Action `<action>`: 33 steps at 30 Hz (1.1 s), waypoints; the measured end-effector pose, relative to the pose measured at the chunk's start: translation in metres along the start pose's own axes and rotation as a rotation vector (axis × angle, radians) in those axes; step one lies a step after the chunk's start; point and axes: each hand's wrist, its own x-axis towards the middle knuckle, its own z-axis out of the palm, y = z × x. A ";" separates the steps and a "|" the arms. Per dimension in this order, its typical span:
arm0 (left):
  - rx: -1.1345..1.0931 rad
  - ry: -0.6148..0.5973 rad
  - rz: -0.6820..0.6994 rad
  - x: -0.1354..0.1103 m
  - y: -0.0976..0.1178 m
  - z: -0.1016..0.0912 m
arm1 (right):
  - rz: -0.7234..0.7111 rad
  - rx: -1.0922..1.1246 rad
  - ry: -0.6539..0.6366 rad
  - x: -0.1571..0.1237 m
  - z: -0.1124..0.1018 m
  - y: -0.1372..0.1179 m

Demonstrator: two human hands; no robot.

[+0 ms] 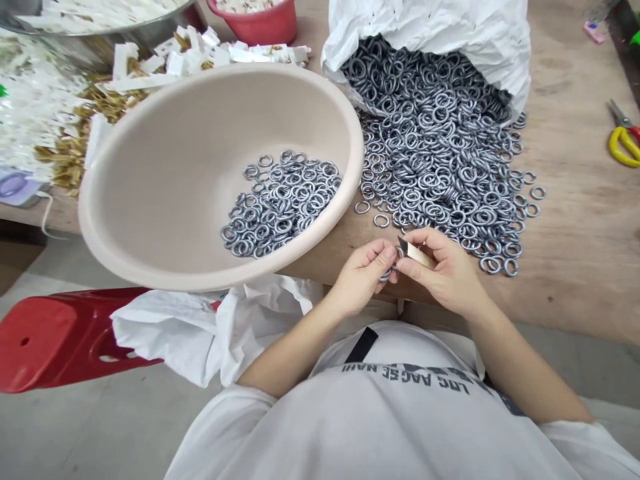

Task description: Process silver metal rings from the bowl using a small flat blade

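Observation:
My left hand (361,277) pinches a small grey metal ring (399,260) at the table's edge. My right hand (442,272) grips a flat tan strip with a dark pointed tip (417,253), and the tip meets that ring. The fingers of both hands almost touch around it, partly hiding the ring. A large spread of grey metal rings (440,160) pours from a white plastic sack (430,33) just beyond my hands. A smaller heap of the same rings (280,203) lies inside a beige plastic basin (150,153) to my left.
The basin's rim overhangs the wooden table's near edge (340,277). Yellow-handled scissors (623,137) lie at the right. White and brass-coloured parts (150,80), a steel bowl (85,27) and a red bucket (255,20) stand at the back left. White plastic sheeting (200,327) drapes over a red stool (60,340).

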 end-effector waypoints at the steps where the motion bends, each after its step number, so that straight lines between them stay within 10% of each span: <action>1: -0.060 -0.011 -0.018 -0.001 -0.003 0.005 | 0.011 0.035 -0.002 -0.003 0.002 0.001; 7: -0.171 0.018 -0.006 -0.005 -0.008 0.023 | 0.077 0.168 -0.018 -0.007 0.003 0.006; 20: -0.154 0.096 -0.020 -0.006 -0.003 0.024 | -0.273 -0.574 -0.027 -0.025 -0.004 -0.005; 33: -0.196 -0.229 -0.071 -0.019 -0.002 0.017 | -0.098 -0.604 -0.028 -0.015 -0.010 -0.002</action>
